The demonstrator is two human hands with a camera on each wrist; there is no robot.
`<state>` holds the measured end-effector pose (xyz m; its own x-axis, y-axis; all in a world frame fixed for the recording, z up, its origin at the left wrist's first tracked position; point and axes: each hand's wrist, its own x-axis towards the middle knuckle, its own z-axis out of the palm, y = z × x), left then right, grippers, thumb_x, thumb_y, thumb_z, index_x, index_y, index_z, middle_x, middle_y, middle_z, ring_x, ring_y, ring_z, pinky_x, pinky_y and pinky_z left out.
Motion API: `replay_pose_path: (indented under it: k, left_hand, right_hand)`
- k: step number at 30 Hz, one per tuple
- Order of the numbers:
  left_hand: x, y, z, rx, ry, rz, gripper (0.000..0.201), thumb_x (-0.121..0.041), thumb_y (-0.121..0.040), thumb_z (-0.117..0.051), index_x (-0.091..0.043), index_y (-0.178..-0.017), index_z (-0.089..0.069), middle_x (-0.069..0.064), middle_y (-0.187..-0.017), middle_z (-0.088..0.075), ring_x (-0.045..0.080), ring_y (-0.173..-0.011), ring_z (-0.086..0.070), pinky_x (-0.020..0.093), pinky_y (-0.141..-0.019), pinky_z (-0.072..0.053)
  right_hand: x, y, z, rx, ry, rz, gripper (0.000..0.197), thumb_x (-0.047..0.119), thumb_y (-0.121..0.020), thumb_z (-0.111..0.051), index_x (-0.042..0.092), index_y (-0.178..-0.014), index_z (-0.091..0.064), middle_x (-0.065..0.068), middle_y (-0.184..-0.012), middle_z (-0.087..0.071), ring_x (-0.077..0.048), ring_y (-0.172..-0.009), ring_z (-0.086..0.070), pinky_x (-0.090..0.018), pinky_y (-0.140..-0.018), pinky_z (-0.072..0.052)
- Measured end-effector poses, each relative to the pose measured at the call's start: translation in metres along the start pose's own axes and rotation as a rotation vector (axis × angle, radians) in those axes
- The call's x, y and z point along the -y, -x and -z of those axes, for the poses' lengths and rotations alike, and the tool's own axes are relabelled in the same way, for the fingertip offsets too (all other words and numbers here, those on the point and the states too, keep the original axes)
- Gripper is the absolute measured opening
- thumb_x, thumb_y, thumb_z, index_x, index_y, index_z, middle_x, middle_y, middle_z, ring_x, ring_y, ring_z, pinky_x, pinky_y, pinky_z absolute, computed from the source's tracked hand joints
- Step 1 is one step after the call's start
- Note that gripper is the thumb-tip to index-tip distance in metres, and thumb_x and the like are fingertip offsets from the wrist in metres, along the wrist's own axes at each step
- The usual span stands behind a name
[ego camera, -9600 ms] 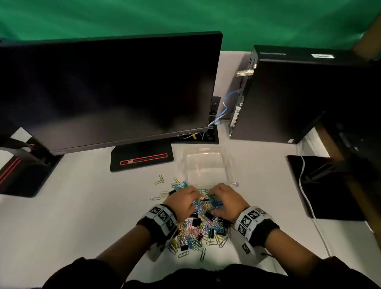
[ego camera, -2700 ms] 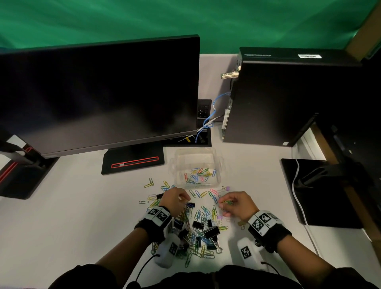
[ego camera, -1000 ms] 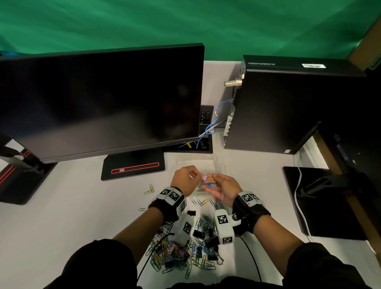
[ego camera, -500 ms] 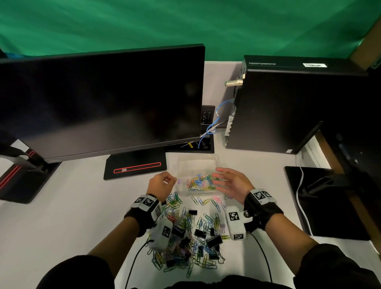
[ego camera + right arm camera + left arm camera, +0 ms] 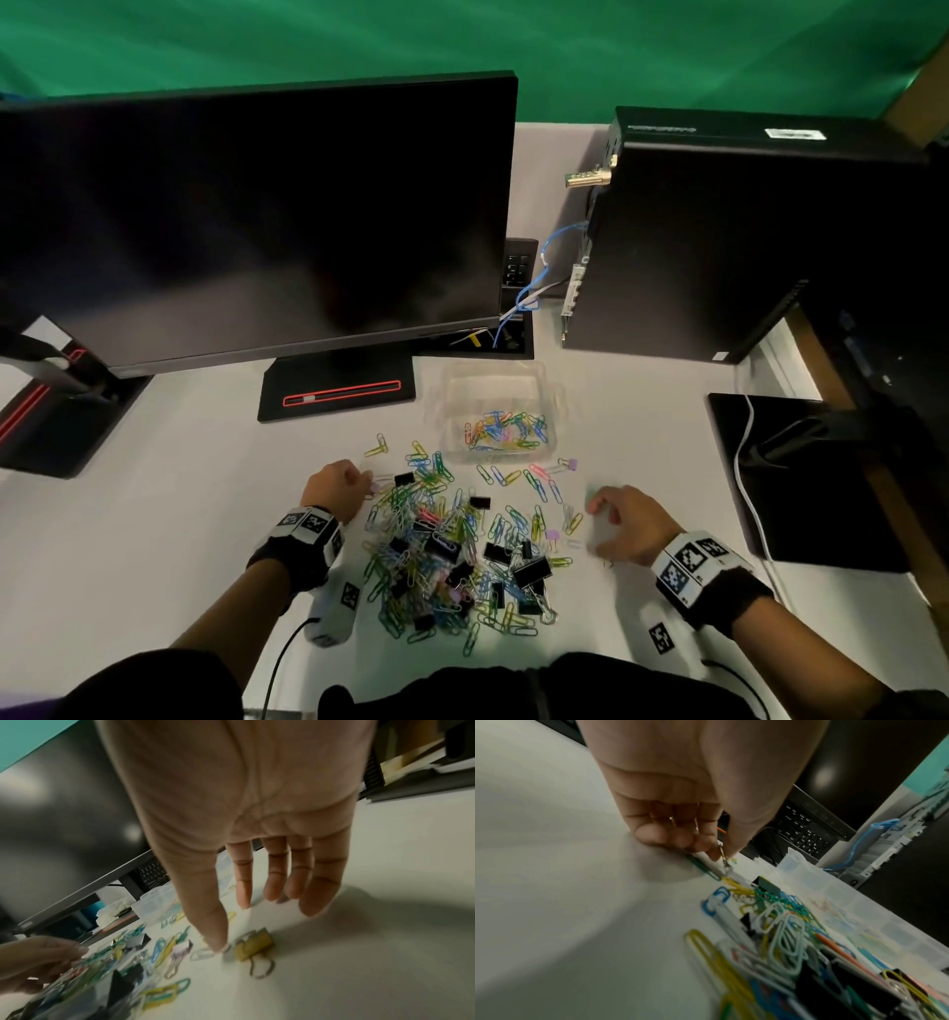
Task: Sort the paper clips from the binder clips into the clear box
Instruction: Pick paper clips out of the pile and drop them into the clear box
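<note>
A clear box [image 5: 448,411] stands behind the pile with several coloured paper clips [image 5: 506,429] in it. A mixed pile of paper clips and black binder clips [image 5: 452,555] lies on the white table in front of it. My left hand [image 5: 362,483] is at the pile's left edge, fingers curled. Its thumb and forefinger pinch a thin clip [image 5: 723,855] just above the table; I cannot tell which kind. My right hand [image 5: 595,527] hovers right of the pile, fingers straight and spread, holding nothing. Its thumb tip [image 5: 218,946] touches down beside a yellow binder clip [image 5: 254,945].
A large dark monitor [image 5: 257,221] and its stand [image 5: 336,393] stand behind the box. A black computer tower [image 5: 744,231] rises at the back right. A black pad [image 5: 811,493] with a white cable [image 5: 742,462] lies right. Bare table lies left of the pile.
Both hands have drawn back from the clear box toward me. The left is now at the pile's left edge, the right beside its right edge.
</note>
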<state>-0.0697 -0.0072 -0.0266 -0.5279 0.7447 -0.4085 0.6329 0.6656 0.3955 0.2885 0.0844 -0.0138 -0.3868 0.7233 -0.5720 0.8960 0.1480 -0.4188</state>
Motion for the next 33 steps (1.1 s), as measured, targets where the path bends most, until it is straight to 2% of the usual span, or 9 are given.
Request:
replay_pose_path:
  k: [6,10,15,18,23,26,28,31,33]
  left_hand:
    - [-0.023,0.011,-0.006,-0.099,0.068,-0.067,0.027,-0.028,-0.087,-0.058,-0.011,-0.090,-0.039,0.010,-0.090,-0.056,0.024,-0.079,-0.050,0.030,-0.069,-0.038]
    - [-0.053,0.023,-0.020,0.029,0.048,-0.269,0.015,-0.022,-0.086,-0.056,-0.014,-0.090,-0.044,-0.001,-0.076,-0.052,0.021,-0.072,-0.054,0.024,-0.055,-0.036]
    - [-0.084,0.035,-0.047,0.193,-0.138,-0.496,0.020,-0.028,-0.087,-0.055,-0.017,-0.103,-0.053,0.002,-0.098,-0.050,0.016,-0.086,-0.047,0.028,-0.078,-0.042]
    - [-0.091,0.036,-0.061,0.214,-0.204,-0.548,0.031,-0.031,-0.087,-0.057,-0.020,-0.115,-0.051,0.004,-0.118,-0.046,0.021,-0.105,-0.050,0.033,-0.093,-0.043]
    - [-0.095,0.035,-0.066,0.224,-0.249,-0.571,0.025,-0.025,-0.088,-0.058,-0.016,-0.110,-0.053,0.007,-0.119,-0.047,0.023,-0.109,-0.050,0.031,-0.093,-0.041]
    - [-0.094,0.033,-0.065,0.221,-0.245,-0.564,0.020,-0.022,-0.088,-0.056,-0.014,-0.107,-0.055,0.008,-0.117,-0.050,0.024,-0.105,-0.053,0.030,-0.089,-0.042]
    - [-0.094,0.033,-0.062,0.211,-0.208,-0.561,0.020,-0.020,-0.087,-0.054,-0.013,-0.106,-0.055,0.009,-0.114,-0.052,0.025,-0.100,-0.055,0.030,-0.085,-0.044]
    - [-0.093,0.034,-0.054,0.177,-0.117,-0.539,0.019,-0.020,-0.085,-0.055,-0.013,-0.103,-0.058,0.008,-0.108,-0.055,0.024,-0.096,-0.057,0.031,-0.084,-0.047]
    - [-0.090,0.034,-0.047,0.142,-0.044,-0.528,0.018,-0.018,-0.084,-0.056,-0.013,-0.101,-0.059,0.007,-0.104,-0.055,0.023,-0.094,-0.057,0.030,-0.083,-0.047]
  right_hand:
    - [0.008,-0.003,-0.013,-0.106,-0.062,0.126,0.034,0.018,-0.073,-0.073,0.024,-0.103,-0.058,-0.002,-0.092,-0.047,-0.012,-0.076,-0.046,-0.007,-0.058,-0.032]
    - [0.020,-0.009,-0.023,-0.143,-0.096,0.167,0.033,0.013,-0.072,-0.073,0.018,-0.103,-0.061,0.001,-0.086,-0.045,-0.013,-0.077,-0.047,-0.006,-0.060,-0.031]
    - [0.025,-0.011,-0.028,-0.129,-0.143,0.177,0.024,0.009,-0.074,-0.070,0.024,-0.089,-0.059,0.003,-0.078,-0.052,-0.010,-0.069,-0.048,-0.011,-0.062,-0.037]
    - [0.025,-0.009,-0.025,-0.111,-0.202,0.133,0.022,0.009,-0.074,-0.070,0.022,-0.089,-0.062,0.003,-0.076,-0.056,-0.013,-0.071,-0.053,-0.022,-0.073,-0.046]
    - [0.013,-0.006,-0.022,-0.161,-0.234,0.107,0.024,0.001,-0.076,-0.062,0.013,-0.096,-0.067,0.007,-0.074,-0.056,-0.010,-0.068,-0.053,-0.015,-0.066,-0.043]
    - [0.007,-0.004,-0.022,-0.161,-0.175,0.136,0.034,0.006,-0.072,-0.070,0.018,-0.103,-0.064,0.000,-0.089,-0.053,-0.011,-0.078,-0.051,-0.015,-0.068,-0.038]
    - [0.008,-0.003,-0.022,-0.143,-0.130,0.151,0.050,0.017,-0.069,-0.077,0.021,-0.115,-0.058,-0.001,-0.101,-0.047,-0.014,-0.093,-0.049,-0.016,-0.077,-0.037]
    - [0.010,0.001,-0.019,-0.135,0.013,0.108,0.082,0.037,-0.059,-0.082,0.028,-0.129,-0.042,-0.002,-0.117,-0.040,-0.020,-0.113,-0.040,-0.030,-0.098,-0.039]
    - [0.008,0.004,-0.015,-0.119,0.084,0.026,0.096,0.045,-0.053,-0.082,0.029,-0.134,-0.033,-0.003,-0.125,-0.036,-0.023,-0.119,-0.037,-0.037,-0.101,-0.039]
